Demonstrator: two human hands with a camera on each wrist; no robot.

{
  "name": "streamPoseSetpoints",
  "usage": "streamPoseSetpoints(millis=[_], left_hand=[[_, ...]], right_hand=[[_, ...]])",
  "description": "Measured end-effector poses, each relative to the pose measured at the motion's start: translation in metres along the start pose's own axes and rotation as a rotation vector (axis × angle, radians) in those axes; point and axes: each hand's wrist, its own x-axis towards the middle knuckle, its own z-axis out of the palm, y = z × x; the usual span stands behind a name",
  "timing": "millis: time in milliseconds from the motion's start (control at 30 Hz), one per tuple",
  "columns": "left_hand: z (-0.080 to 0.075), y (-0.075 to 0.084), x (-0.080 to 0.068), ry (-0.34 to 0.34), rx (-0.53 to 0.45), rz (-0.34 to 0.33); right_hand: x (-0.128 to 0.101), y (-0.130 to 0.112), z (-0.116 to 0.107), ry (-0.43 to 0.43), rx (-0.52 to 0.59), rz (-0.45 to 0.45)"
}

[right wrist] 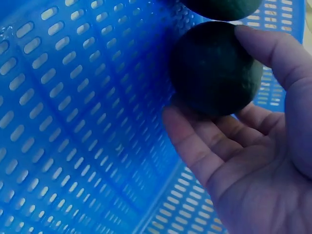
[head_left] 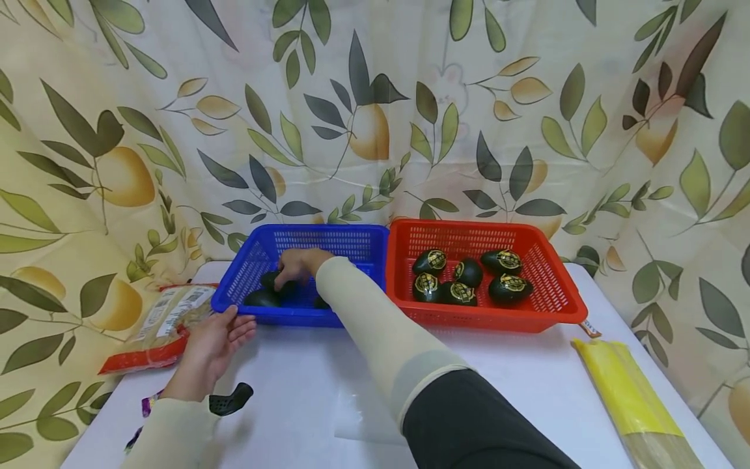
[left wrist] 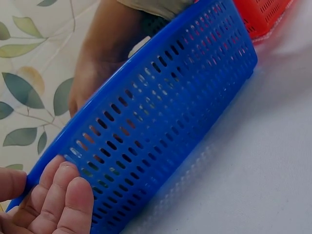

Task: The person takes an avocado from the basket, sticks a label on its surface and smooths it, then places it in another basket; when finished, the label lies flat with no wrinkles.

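Inside the blue basket, my right hand grips a dark green avocado. The thumb lies on top and the fingers curl beneath it, as the right wrist view shows. Another avocado is right beside it, and one more avocado lies near the basket's front left corner. My left hand pinches the basket's rim at that corner, thumb over the edge and fingers against the outer wall. The right forearm hides part of the basket's front.
A red basket adjoins on the right, holding several avocados with black and gold labels. Left of the blue basket lies a red-edged plastic bag. A yellow package lies at the table's right edge. Behind hangs a leaf-patterned curtain.
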Motion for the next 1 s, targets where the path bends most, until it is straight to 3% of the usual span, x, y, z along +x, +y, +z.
streamPoseSetpoints(millis=[167,333,500,733,1000], left_hand=[[-0.001,0.0,0.001,-0.007,0.004,-0.001],[0.003,0.0,0.0,-0.034,-0.008,-0.01],[-0.001,0.002,-0.001,-0.059,-0.02,-0.025],[-0.01,0.003,-0.003,-0.094,-0.014,-0.035],[-0.009,0.005,-0.004,-0.13,-0.04,-0.041]], right_hand=[[-0.013,-0.002,-0.013,0.057,0.124,-0.092],[-0.06,0.001,-0.037,0.146,0.262,-0.19],[-0.122,0.007,-0.046,0.249,0.186,-0.25],[-0.214,0.033,-0.035,0.279,0.206,-0.253],[-0.291,0.072,-0.001,0.326,0.252,-0.224]])
